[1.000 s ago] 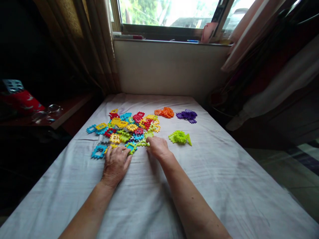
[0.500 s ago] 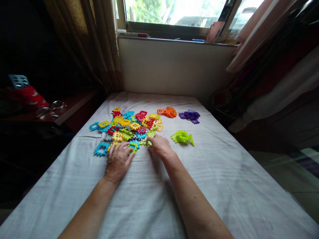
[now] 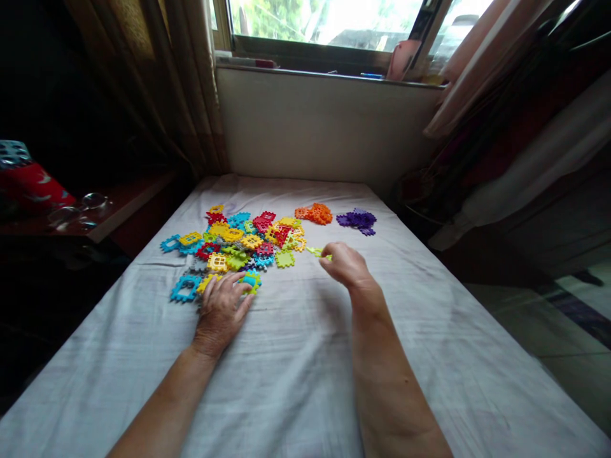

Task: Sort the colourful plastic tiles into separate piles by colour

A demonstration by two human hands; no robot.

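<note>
My left hand [image 3: 223,305] lies with fingers spread at the front edge of a mixed heap of toothed plastic building pieces. Under and beside its fingertips are a yellow piece [image 3: 206,283] and a lime-and-blue piece [image 3: 251,281]. A lime green building piece [image 3: 314,251] sticks out from my right hand [image 3: 344,264], whose fingers are closed on it, right of the heap. The hand covers the spot of the green pile. A flat lime square piece [image 3: 285,259] lies at the heap's right edge, and a blue frame piece [image 3: 185,289] at its left front.
Behind my right hand are an orange pile [image 3: 315,214] and a purple pile [image 3: 357,220] of pieces. All lie on a pale sheet [image 3: 286,381]. A dark side table with glasses [image 3: 79,213] and a red container [image 3: 33,186] stands left. A window wall [image 3: 324,124] is beyond.
My right hand has moved right from the heap's front edge, carrying a lime green building piece, and now covers the green pile. My left hand stays on the heap. The view has shifted slightly.
</note>
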